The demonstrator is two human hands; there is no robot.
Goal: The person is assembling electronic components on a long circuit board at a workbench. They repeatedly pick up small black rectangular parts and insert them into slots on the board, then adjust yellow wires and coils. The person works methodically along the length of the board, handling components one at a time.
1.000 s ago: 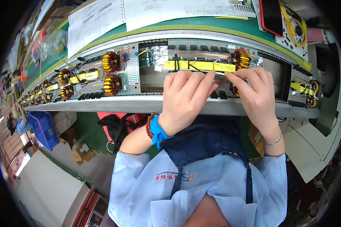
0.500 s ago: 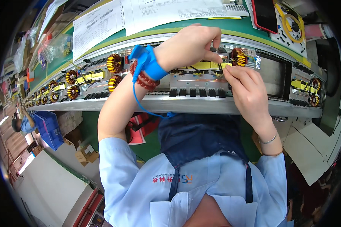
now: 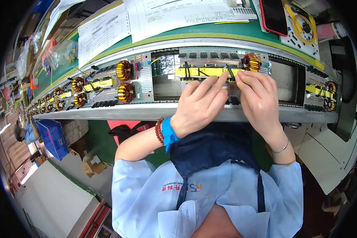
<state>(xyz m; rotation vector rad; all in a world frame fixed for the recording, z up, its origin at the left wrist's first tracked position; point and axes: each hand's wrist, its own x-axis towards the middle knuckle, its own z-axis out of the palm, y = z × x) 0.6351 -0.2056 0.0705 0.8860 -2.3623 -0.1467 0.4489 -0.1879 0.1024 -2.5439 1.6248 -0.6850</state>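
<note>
A circuit board (image 3: 263, 55) lies in the metal rail in front of me, with a long yellow-taped part (image 3: 198, 72) along its middle. Black wires (image 3: 229, 70) cross the tape near its right end. My left hand (image 3: 202, 104) is held palm down below the tape; its index finger stretches to these wires, the other fingers loosely bent. On the right, thumb and index finger of my right hand (image 3: 261, 95) are pinched together at the tape's end, right beside the wires. What is between them is hidden. A copper-and-black wound coil (image 3: 251, 62) stands just beyond them.
More boards with wound coils (image 3: 125, 93) line the rail (image 3: 107, 112) to the left; another board (image 3: 320, 90) sits at right. Behind lie paper sheets (image 3: 154, 20), a red-edged phone (image 3: 274, 16) and a yellow cable ring (image 3: 304, 24). A blue crate (image 3: 53, 137) and a co-worker (image 3: 28, 131) are far left.
My left hand has come down from above the board to its near side, uncovering the yellow-taped part. My right hand stays almost in place, still pinched.
</note>
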